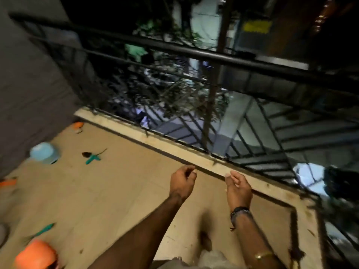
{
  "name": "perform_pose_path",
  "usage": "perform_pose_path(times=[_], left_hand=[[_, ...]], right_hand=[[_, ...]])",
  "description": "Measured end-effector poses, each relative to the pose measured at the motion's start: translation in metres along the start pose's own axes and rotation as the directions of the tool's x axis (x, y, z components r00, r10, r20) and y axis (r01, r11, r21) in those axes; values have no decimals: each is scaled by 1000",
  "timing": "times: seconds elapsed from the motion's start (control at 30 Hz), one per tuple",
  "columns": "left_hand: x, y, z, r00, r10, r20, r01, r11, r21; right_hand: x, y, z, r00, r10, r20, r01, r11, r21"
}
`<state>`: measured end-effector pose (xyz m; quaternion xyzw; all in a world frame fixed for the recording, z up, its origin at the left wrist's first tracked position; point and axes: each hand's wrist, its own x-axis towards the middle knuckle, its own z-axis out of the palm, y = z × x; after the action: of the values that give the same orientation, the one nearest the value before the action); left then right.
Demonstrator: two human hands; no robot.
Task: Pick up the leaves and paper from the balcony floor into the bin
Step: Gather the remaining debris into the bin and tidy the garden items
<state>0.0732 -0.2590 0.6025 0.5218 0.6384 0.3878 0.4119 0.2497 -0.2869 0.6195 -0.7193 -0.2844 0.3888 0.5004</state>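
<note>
1. The left hand (182, 182) hangs above the balcony floor (120, 191) with its fingers curled loosely inward; I see nothing between them, though blur makes that uncertain.
2. The right hand (238, 188) is beside it, apart from it, fingers half open and empty, over the dark strip that runs along the raised ledge (174, 150) under the railing (194, 53).
3. Neither hand touches any litter, so I judge this a moment between pickups: hands free, looking for the next piece.
4. The nearest litter lies well to the left: a brown leaf (86, 154) touching a green leaf (93, 159), with a thin stem (102, 151) just beyond them.
5. Another green leaf (43, 231) lies near the lower left, close to an orange object (36, 255) at the frame edge.
6. A pale blue bowl-like container (44, 153) sits by the wall; whether it is the bin I cannot tell. Small orange scraps (78, 126) lie in the far corner, and more (8, 182) lie at the left edge.
7. The next move likely calls for turning left, bending low and pinching the thin flat leaves off the tile.
</note>
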Motion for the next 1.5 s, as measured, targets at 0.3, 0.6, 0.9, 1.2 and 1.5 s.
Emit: perform_pose_path(times=[0.3, 0.6, 0.9, 1.2, 1.5], left_hand=[[10, 4, -84, 874, -141, -466, 140, 989, -37], [-24, -26, -155, 616, -263, -742, 221, 962, -158], [-26, -82, -266, 413, -367, -834, 226, 928, -296], [-53, -166, -394, 235, -543, -806, 172, 839, -516], [-66, -219, -475, -156, -677, -719, 108, 712, -694]], right_hand=[[19, -51, 114, 845, -87, 528, 141, 988, -63], [-26, -62, 220, 565, -72, 822, 269, 958, -101], [-108, -60, 354, 390, -39, 920, 351, 930, -110], [-219, -42, 496, 259, 35, 965, 413, 899, -143], [-302, -19, 635, -49, 174, 983, 557, 822, -118]])
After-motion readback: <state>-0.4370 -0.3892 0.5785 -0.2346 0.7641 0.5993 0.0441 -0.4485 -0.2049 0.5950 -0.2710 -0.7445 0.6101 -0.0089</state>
